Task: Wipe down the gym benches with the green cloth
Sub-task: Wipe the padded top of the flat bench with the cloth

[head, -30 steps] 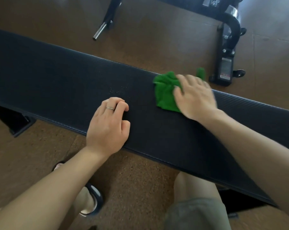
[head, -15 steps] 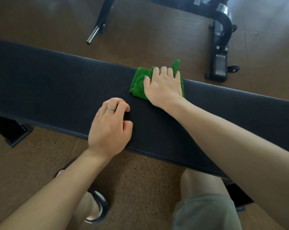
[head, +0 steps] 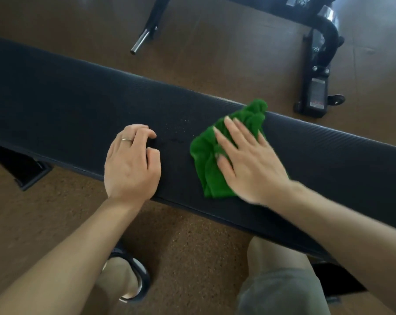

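A long black padded gym bench (head: 62,105) runs across the view from upper left to lower right. The crumpled green cloth (head: 206,155) lies on its top, right of centre. My right hand (head: 249,164) presses flat on the cloth with straight, spread fingers. My left hand (head: 132,162), wearing a ring, rests on the near edge of the bench with its fingers curled and holds nothing. Small specks show on the pad between the two hands.
Brown cork-like floor surrounds the bench. A black machine base (head: 315,94) with a curved tube stands behind at the right. A chrome-tipped bar (head: 140,43) angles down at the back. My sandalled foot (head: 128,280) and knee (head: 281,264) are below the bench.
My right hand has slid the cloth from the far edge back toward the near edge and a little to the right. My left hand has stayed in place.
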Demonstrator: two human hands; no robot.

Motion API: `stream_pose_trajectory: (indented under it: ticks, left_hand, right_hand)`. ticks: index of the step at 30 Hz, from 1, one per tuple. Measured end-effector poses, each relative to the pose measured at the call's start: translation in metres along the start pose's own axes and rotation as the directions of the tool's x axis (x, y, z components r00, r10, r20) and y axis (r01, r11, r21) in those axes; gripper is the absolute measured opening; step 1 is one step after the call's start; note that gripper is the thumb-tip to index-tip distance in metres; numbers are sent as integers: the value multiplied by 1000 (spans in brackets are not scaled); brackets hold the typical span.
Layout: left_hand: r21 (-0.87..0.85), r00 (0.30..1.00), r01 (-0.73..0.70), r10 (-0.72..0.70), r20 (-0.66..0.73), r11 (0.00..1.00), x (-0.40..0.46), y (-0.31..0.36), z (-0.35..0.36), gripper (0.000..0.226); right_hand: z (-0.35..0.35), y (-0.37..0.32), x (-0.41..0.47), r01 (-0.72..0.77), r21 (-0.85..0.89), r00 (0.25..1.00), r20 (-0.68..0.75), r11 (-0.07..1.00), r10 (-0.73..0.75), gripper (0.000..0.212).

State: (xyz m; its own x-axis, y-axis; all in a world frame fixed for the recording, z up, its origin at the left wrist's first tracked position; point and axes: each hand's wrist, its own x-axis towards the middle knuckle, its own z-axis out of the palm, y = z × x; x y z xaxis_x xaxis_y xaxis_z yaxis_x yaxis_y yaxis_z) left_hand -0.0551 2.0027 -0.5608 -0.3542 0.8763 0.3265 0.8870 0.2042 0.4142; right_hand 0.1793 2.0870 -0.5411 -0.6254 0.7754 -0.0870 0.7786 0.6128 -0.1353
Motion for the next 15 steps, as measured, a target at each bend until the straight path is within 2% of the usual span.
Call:
stream_pose_trajectory:
  ticks: [4,7,11,15]
  left_hand:
    - [-27,1000,31,-31,2,999,-1,1,-1,35]
    - [-42,999,48,-47,7,998,-2,2,-2,36]
    - [-51,999,51,-50,20,997,-1,1,-4,34]
    - [-39,998,53,-52,20,998,-1,3,-5,33]
  right_hand:
    - [-3,-9,74,-129,40,992,0,991,130,61]
    - [-1,-25,76,-163,54,987,6,985,163,62]
    - [6,-60,15,19,85,1000,-5,996,-18,60]
    - [17,-70,-33,190,39,981,-37,981,-189,63]
